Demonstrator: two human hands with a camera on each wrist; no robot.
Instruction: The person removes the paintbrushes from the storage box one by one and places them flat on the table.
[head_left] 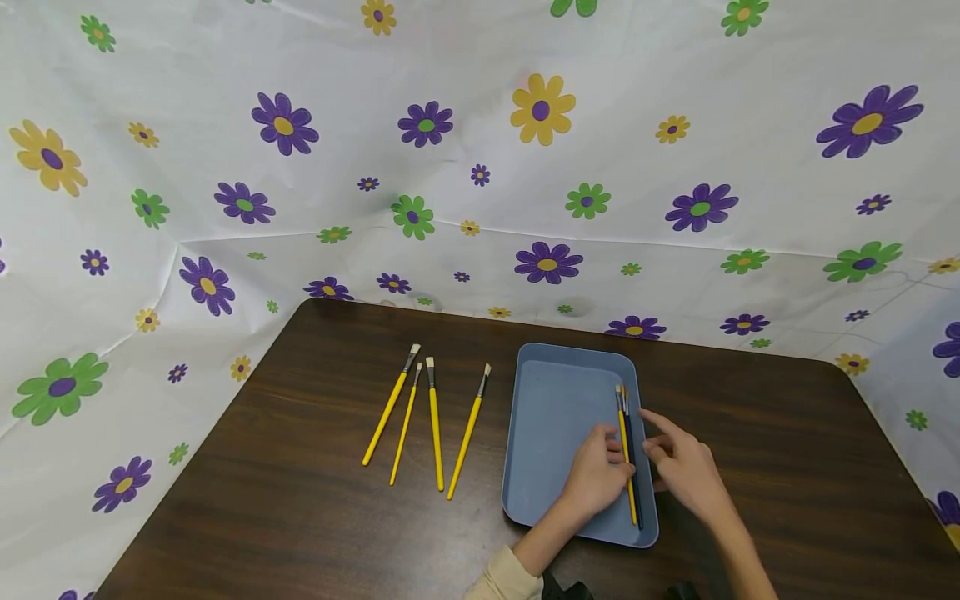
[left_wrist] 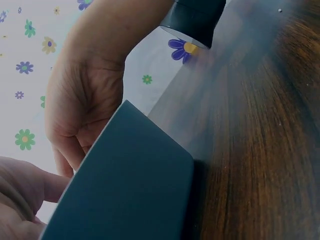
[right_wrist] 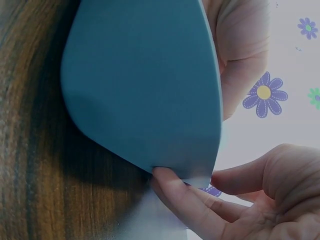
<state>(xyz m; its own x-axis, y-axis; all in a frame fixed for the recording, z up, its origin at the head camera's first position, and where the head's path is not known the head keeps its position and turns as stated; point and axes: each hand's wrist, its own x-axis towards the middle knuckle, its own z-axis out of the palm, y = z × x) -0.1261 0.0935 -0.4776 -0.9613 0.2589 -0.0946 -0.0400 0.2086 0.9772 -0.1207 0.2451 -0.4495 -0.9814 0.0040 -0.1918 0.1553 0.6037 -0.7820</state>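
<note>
A blue tray (head_left: 558,417) stands on the dark wooden table. Inside it, along the right wall, lie a paintbrush with a yellow handle (head_left: 624,429) and one with a black handle (head_left: 631,437), side by side. My left hand (head_left: 596,471) reaches over the tray with curled fingers and pinches the yellow-handled brush; part of its handle is hidden. In the left wrist view the tray's outer wall (left_wrist: 135,185) hides those fingertips. My right hand (head_left: 686,467) is at the tray's right side, index finger extended and fingertips (right_wrist: 170,182) against the outer wall.
Several yellow-handled paintbrushes (head_left: 433,433) lie spread on the table (head_left: 315,500) left of the tray, pale bristles pointing away. A white flower-patterned cloth (head_left: 450,158) hangs behind the table and around its sides.
</note>
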